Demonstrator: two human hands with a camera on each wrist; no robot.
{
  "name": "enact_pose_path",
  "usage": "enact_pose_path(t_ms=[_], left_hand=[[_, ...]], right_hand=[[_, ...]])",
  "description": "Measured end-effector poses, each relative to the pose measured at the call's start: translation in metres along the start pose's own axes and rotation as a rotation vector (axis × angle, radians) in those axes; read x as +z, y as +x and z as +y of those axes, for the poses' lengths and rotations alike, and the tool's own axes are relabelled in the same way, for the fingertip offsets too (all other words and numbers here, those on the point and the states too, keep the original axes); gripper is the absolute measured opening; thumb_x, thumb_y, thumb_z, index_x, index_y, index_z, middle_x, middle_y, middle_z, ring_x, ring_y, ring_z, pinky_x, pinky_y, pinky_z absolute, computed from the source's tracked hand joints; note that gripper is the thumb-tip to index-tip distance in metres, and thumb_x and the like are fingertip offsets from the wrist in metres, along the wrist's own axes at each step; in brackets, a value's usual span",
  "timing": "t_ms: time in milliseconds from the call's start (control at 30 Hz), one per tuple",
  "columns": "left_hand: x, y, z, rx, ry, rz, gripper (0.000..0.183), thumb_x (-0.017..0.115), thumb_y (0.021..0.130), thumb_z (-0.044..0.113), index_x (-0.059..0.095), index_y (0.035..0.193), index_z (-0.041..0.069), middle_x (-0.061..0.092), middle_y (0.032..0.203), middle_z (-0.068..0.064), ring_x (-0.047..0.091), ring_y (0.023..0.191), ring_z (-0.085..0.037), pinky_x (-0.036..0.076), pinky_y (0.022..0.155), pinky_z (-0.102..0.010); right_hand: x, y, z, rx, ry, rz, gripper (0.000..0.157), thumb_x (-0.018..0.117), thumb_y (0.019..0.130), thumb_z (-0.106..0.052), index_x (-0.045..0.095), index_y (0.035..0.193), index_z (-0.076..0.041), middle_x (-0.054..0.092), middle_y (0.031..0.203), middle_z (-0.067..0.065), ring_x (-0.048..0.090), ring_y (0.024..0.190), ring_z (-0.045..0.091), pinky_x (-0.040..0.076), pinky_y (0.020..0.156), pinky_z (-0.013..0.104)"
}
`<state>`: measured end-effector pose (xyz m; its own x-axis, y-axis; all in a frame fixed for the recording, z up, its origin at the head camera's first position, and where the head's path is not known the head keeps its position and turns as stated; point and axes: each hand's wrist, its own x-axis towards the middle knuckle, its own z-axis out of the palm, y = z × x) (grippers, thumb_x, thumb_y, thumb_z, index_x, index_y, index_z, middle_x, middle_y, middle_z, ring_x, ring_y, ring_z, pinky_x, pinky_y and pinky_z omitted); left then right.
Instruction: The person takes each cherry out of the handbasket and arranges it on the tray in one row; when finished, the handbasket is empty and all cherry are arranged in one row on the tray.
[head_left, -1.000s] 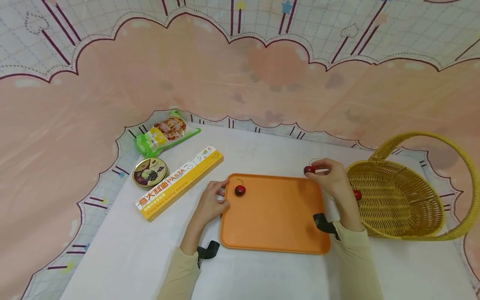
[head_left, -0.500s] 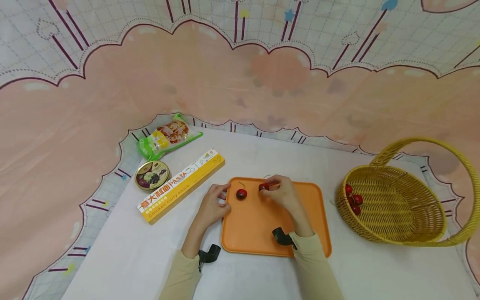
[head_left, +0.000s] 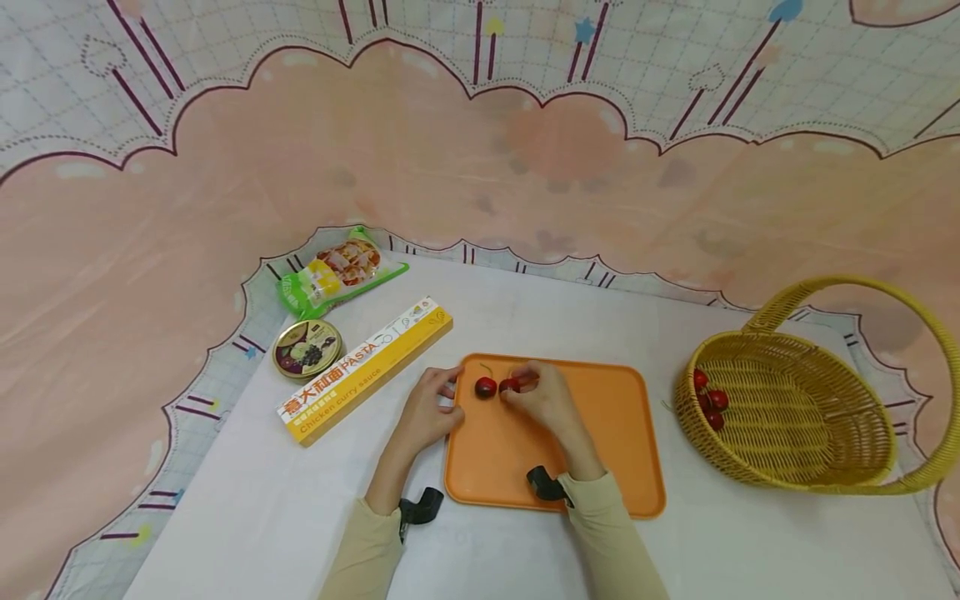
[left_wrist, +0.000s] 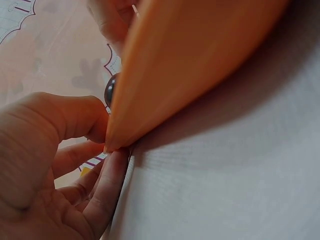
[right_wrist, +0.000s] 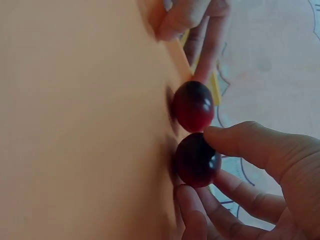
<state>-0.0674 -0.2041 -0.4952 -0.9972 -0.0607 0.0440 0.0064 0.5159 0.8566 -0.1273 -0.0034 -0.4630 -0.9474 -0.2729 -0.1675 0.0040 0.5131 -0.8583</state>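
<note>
My right hand [head_left: 546, 400] pinches a dark red cherry [right_wrist: 198, 161] between thumb and fingers, low over the left part of the orange tray [head_left: 570, 467]. A second cherry [head_left: 485, 387], with its stem up, sits on the tray just left of it; in the right wrist view the two cherries nearly meet. At the tray's left rim my left hand [head_left: 426, 417] grips the edge. The left wrist view shows its thumb [left_wrist: 82, 117] over the rim and its fingers [left_wrist: 107, 190] against the outer side.
Several cherries [head_left: 717, 400] lie at the left end of a yellow wicker basket [head_left: 795, 479] with a tall handle, right of the tray. Left of the tray are a pasta box [head_left: 367, 371], a round tin [head_left: 306, 348] and a green food bag [head_left: 341, 271].
My right hand has come left from beside the basket with the cherry and lowered it onto the tray area next to the other cherry. My left hand has stayed at the rim.
</note>
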Motion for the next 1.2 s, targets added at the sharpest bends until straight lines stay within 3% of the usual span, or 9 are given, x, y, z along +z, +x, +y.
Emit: enact_pose_path(t_ms=[367, 633, 767, 933, 1133, 1200], left_hand=[[0.002, 0.002, 0.002, 0.001, -0.002, -0.01, 0.061, 0.067, 0.072, -0.005, 0.06, 0.132, 0.001, 0.055, 0.113, -0.014, 0.057, 0.089, -0.021, 0.055, 0.068, -0.024], [0.002, 0.003, 0.0, 0.004, -0.004, -0.002, 0.062, 0.067, 0.071, -0.004, 0.06, 0.132, 0.001, 0.055, 0.112, -0.013, 0.057, 0.088, -0.02, 0.056, 0.068, -0.023], [0.001, 0.002, 0.0, -0.006, 0.001, -0.005, 0.062, 0.067, 0.071, -0.005, 0.06, 0.132, 0.001, 0.055, 0.113, -0.013, 0.056, 0.088, -0.02, 0.056, 0.068, -0.023], [0.001, 0.001, -0.001, -0.016, 0.007, -0.007, 0.063, 0.067, 0.071, -0.005, 0.06, 0.133, 0.002, 0.055, 0.114, -0.012, 0.056, 0.089, -0.019, 0.055, 0.069, -0.022], [0.001, 0.0, -0.001, -0.017, 0.017, -0.004, 0.063, 0.068, 0.071, -0.005, 0.06, 0.133, 0.002, 0.055, 0.114, -0.011, 0.056, 0.089, -0.019, 0.055, 0.069, -0.022], [0.001, 0.001, -0.002, -0.013, 0.018, -0.004, 0.063, 0.068, 0.071, -0.005, 0.06, 0.133, 0.002, 0.055, 0.113, -0.011, 0.056, 0.088, -0.019, 0.055, 0.069, -0.021]], right_hand=[[-0.004, -0.002, 0.004, -0.002, 0.014, 0.039, 0.03, 0.08, 0.081, -0.016, 0.068, 0.101, 0.002, 0.067, 0.095, 0.013, 0.065, 0.082, 0.025, 0.057, 0.075, 0.037], [-0.031, 0.002, 0.006, -0.045, -0.021, 0.104, 0.024, 0.074, 0.087, -0.016, 0.069, 0.101, 0.003, 0.066, 0.096, 0.016, 0.065, 0.088, 0.031, 0.055, 0.079, 0.041], [-0.059, 0.002, 0.005, -0.061, -0.035, 0.157, 0.022, 0.07, 0.088, -0.013, 0.069, 0.102, 0.004, 0.067, 0.097, 0.019, 0.065, 0.086, 0.034, 0.055, 0.073, 0.033], [-0.109, -0.003, 0.003, -0.048, -0.074, 0.217, 0.026, 0.065, 0.092, -0.014, 0.068, 0.109, 0.006, 0.067, 0.106, 0.024, 0.065, 0.091, 0.036, 0.049, 0.068, 0.022], [-0.176, -0.018, 0.012, -0.033, -0.091, 0.259, 0.037, 0.059, 0.097, -0.02, 0.063, 0.12, 0.009, 0.064, 0.109, 0.028, 0.06, 0.073, 0.001, 0.048, 0.064, 0.016], [-0.197, -0.02, 0.021, -0.008, -0.112, 0.235, 0.041, 0.056, 0.098, -0.022, 0.06, 0.124, 0.01, 0.062, 0.112, 0.03, 0.057, 0.073, -0.003, 0.049, 0.064, 0.017]])
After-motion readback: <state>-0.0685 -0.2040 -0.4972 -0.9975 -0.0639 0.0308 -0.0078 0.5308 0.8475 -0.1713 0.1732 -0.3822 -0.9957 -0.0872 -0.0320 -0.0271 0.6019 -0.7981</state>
